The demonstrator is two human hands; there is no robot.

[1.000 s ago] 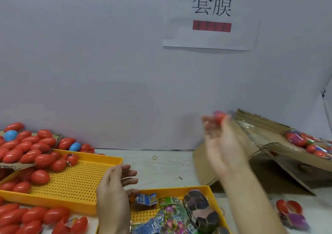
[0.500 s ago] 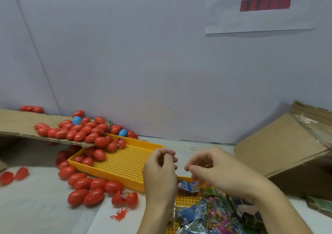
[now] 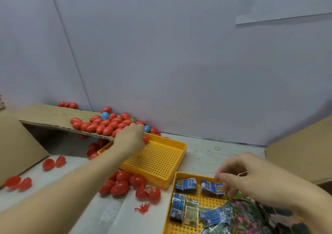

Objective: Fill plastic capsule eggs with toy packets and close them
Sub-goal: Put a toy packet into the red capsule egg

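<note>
My left hand (image 3: 129, 138) reaches to the back left corner of the empty yellow perforated tray (image 3: 161, 159). Its fingers curl down onto a red capsule egg (image 3: 145, 139) at the edge of a heap of red eggs (image 3: 100, 125) on a cardboard flap. My right hand (image 3: 249, 179) hovers over a second yellow tray (image 3: 172, 194) full of toy packets. Its thumb and fingertips pinch a blue toy packet (image 3: 211, 188). More blue packets (image 3: 186, 185) lie beside it, and colourful ones (image 3: 246, 214) lie under my wrist.
Closed red eggs (image 3: 122, 181) lie in front of the empty tray, with an opened egg (image 3: 148, 192) and a red spider toy (image 3: 142, 208). Open egg halves (image 3: 51, 162) lie at left. Cardboard boxes stand left (image 3: 18, 144) and right (image 3: 296, 154). Two blue eggs (image 3: 104, 115) sit among the red ones.
The view swung left and down. My left hand moved from the middle out to the egg heap. My right hand dropped onto the packet tray and took a blue packet.
</note>
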